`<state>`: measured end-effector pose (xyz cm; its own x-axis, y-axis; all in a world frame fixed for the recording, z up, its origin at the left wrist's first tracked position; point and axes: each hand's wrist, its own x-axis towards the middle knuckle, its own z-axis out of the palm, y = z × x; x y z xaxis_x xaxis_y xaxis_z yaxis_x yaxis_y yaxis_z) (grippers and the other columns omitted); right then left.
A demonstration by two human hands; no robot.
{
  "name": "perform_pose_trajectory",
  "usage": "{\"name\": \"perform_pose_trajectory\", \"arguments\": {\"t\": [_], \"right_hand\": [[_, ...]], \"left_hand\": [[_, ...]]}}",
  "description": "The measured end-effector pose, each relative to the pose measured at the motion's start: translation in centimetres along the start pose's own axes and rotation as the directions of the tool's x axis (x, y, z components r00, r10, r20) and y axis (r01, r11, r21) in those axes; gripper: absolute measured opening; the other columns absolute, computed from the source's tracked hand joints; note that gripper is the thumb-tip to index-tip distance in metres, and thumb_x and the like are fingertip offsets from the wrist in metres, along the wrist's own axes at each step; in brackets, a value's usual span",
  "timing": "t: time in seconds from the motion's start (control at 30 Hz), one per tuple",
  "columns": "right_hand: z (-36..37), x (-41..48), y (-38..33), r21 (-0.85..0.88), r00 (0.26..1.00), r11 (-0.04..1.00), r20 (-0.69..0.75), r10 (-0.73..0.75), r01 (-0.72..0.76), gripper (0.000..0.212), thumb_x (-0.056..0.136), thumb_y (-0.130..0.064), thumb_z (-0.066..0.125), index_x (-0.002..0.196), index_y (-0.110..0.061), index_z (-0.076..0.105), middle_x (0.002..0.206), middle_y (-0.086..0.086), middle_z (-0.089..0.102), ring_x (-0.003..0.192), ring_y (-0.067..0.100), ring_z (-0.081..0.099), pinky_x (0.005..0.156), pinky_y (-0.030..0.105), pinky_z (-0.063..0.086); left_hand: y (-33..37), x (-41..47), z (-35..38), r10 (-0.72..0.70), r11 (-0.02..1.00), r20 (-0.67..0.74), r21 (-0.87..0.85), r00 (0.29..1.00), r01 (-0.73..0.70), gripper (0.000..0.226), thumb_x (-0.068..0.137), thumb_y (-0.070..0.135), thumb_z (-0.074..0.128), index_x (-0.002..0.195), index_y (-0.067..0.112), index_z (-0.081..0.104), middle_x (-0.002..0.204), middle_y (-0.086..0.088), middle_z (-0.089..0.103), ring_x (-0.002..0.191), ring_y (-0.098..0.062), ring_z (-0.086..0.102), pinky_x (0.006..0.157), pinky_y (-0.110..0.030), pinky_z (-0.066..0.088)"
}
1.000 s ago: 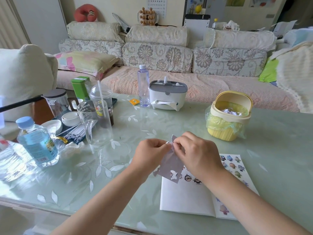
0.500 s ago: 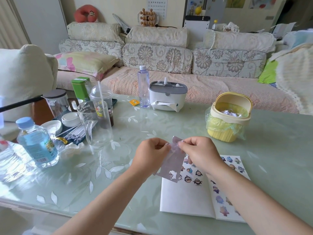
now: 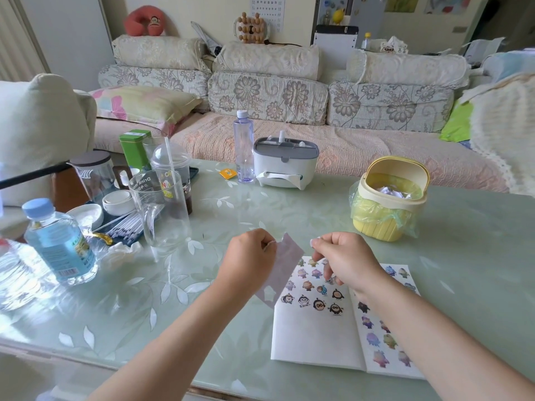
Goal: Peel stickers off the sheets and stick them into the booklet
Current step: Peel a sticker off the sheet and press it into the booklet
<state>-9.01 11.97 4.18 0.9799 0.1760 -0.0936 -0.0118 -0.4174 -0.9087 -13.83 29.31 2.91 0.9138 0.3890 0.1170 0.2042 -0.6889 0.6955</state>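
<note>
While left hand (image 3: 249,261) pinches sheet (image 3: 285,267) (raised), right hand (image 3: 344,261) pinches sticker (image 3: 330,280)

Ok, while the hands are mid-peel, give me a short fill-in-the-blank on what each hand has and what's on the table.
1. The left hand has the grey ____ in its grip.
2. The right hand pinches a small sticker above the open ____.
3. The bin behind the hands, lined with a bag, is coloured ____.

Missing words: sticker sheet; booklet; yellow.
</note>
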Motion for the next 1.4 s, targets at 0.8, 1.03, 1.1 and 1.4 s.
{"name": "perform_pose_trajectory", "arguments": {"t": [0.8,1.03,1.1,1.4], "right_hand": [[-0.6,-0.4,0.4,-0.107,0.878,0.875,-0.03,-0.478,0.473,0.028,0.09,-0.006,0.07,0.096,-0.031,0.079,0.08,-0.019,0.067,0.05,0.005,0.047,0.056,0.012,0.041],[-1.0,-0.6,-0.3,0.086,0.968,0.967,0.043,-0.246,0.241,0.015,0.094,-0.014,0.064,0.087,-0.017,0.077,0.074,-0.001,0.072,0.046,0.011,0.05,0.045,0.013,0.039],[-0.9,-0.6,-0.4,0.066,0.965,0.966,0.055,-0.256,0.252,0.011,0.09,-0.016,0.07,0.082,-0.015,0.077,0.063,0.001,0.065,0.045,0.008,0.05,0.046,0.013,0.041],[-0.8,-0.6,-0.3,0.141,0.984,0.976,0.042,-0.171,0.164,0.012,0.092,-0.017,0.068,0.083,-0.014,0.076,0.073,0.001,0.07,0.051,0.017,0.052,0.043,0.017,0.037]], "left_hand": [[1.7,-0.7,-0.4,-0.007,0.732,0.328,-0.642,0.945,0.228,0.014,0.089,0.011,0.072,0.103,0.013,0.073,0.078,0.004,0.074,0.064,-0.009,0.059,0.057,-0.015,0.042],[1.6,-0.8,-0.3,0.021,0.759,0.225,-0.638,0.974,0.13,0.008,0.089,0.008,0.071,0.094,0.012,0.075,0.072,0.005,0.071,0.059,-0.007,0.058,0.055,-0.009,0.041],[1.6,-0.9,-0.2,0.035,0.765,0.227,-0.633,0.973,0.12,0.008,0.089,0.008,0.07,0.093,0.012,0.075,0.07,0.007,0.071,0.059,-0.006,0.057,0.055,-0.008,0.042],[1.9,-1.0,-0.6,0.027,0.733,0.351,-0.644,0.936,0.221,0.013,0.093,0.021,0.066,0.1,0.013,0.073,0.091,-0.002,0.076,0.075,-0.013,0.067,0.064,-0.023,0.047]]}}
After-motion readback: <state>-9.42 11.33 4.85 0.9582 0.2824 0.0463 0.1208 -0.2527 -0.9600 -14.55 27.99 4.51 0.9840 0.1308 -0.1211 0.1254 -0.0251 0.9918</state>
